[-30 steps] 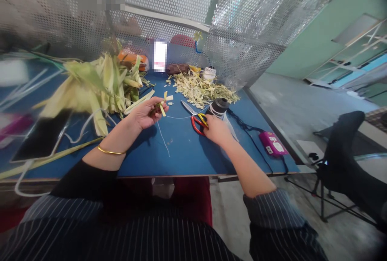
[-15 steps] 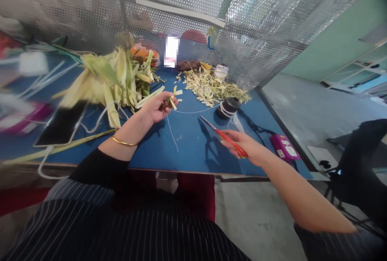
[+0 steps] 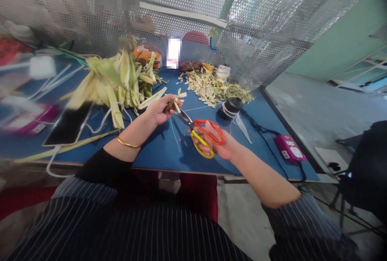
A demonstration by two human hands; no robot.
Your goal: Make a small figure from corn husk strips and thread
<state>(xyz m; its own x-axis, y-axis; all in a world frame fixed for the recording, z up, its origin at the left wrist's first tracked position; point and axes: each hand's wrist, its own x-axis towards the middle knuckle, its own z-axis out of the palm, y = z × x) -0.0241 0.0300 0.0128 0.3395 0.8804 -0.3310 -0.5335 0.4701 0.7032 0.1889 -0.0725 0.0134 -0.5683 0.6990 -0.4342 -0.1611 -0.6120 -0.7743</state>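
My left hand [image 3: 164,109] is closed on a small bundle of corn husk strips [image 3: 177,103], pale yellow-green ends poking out past the fingertips. A thin white thread [image 3: 174,135] hangs from it onto the table, and another stretch runs right to a dark spool [image 3: 230,108] wound with white thread. In my right hand [image 3: 222,143] is a pair of scissors [image 3: 208,136] with one red and one yellow handle loop. Fingers pass through the loops. The blade tips point up-left and lie close to the husk strips; whether they touch, I cannot tell.
On the blue table [image 3: 163,152], a pile of corn husks [image 3: 111,81] lies left and a heap of husk scraps [image 3: 208,87] behind. A phone [image 3: 69,126] with a white cable sits left. A purple box [image 3: 290,148] is near the right edge. A perforated screen [image 3: 181,15] stands behind.
My right hand has brought the scissors left and up to the bundle, and their handles are now spread apart. My left hand keeps its hold on the husk strips.
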